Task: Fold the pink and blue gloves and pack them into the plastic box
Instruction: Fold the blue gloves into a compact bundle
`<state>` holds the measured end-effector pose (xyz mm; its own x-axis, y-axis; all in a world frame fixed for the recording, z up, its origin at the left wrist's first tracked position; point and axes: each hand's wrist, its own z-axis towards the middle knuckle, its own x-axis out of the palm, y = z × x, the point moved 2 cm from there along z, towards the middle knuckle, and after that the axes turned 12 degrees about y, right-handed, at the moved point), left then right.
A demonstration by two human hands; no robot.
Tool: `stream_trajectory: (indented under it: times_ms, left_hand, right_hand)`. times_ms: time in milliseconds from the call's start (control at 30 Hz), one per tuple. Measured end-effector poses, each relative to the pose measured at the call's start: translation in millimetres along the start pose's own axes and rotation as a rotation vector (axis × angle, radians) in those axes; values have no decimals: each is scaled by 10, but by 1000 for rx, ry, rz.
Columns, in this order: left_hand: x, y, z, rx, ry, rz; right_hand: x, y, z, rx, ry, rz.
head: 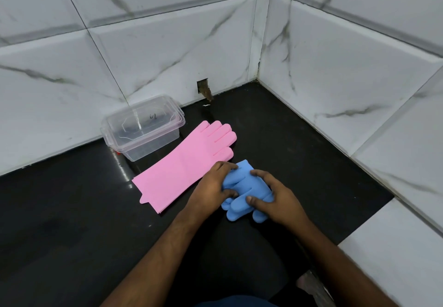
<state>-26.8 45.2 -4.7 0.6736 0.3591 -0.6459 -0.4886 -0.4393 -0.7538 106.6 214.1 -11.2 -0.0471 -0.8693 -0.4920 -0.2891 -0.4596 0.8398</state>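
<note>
Two hands at work on the blue gloves (248,188), bunched into a compact wad on the black counter (72,223). Left hand (212,183) curled over the wad's near-left side, fingertips (231,166) pinning the top fold; right hand (275,195) clamped on the opposite side, thumb (251,200) pressing down near the middle. Held that way, most likely, to keep springy rubber from unfolding while the fold is tightened. Glove fingers poking out below toward the near edge, not yet tucked. Pink gloves (185,166) flat and unfolded just left of the blue, cuff toward the viewer, fingertips toward the back wall, apparently waiting their turn. Clear plastic box (143,129) beside the pink fingertips, tight against the tiled wall (143,55), lid seemingly still on, so needing opening before any packing. Open dark counter to the left and behind the blue wad; tiled corner closing off the right and far sides, with a raised white ledge (395,246) to the near right. Short, unobstructed path from wad to box, passing over the pink pair.
</note>
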Motion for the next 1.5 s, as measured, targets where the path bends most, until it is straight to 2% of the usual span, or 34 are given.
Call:
stream_trajectory:
  times_ms: [133, 233, 300, 400, 500, 700, 867, 1033, 1267, 1500]
  left_hand:
    - [-77, -36, 98, 70, -1, -32]
    - [-142, -113, 214, 90, -71, -14]
    - [-136, -157, 285, 43, -53, 77]
    - [-14, -170, 289, 18, -21, 259]
    - [132, -157, 211, 9, -36, 407]
    - [203, -282, 179, 90, -55, 498]
    - [168, -418, 222, 99, -30, 505]
    - [125, -395, 157, 56, -72, 449]
    - [21, -350, 90, 14, -137, 394]
    - [-216, -198, -156, -95, -256, 309]
  right_hand:
    - [-37, 3, 79, -102, -26, 351]
    - [-115, -2, 199, -141, -133, 434]
    - [-195, -11, 274, -102, -174, 308]
    - [-288, -20, 317, 24, -129, -119]
    - [-331, 11, 263, 7, -181, -402]
    - [-472, 136, 172, -57, -131, -145]
    - [-545, 194, 125, -63, -175, -165]
    - [-590, 261, 44, -100, -264, -159]
    - [-506, 453, 132, -37, -201, -576]
    - [-217, 758, 278, -119, -141, -689]
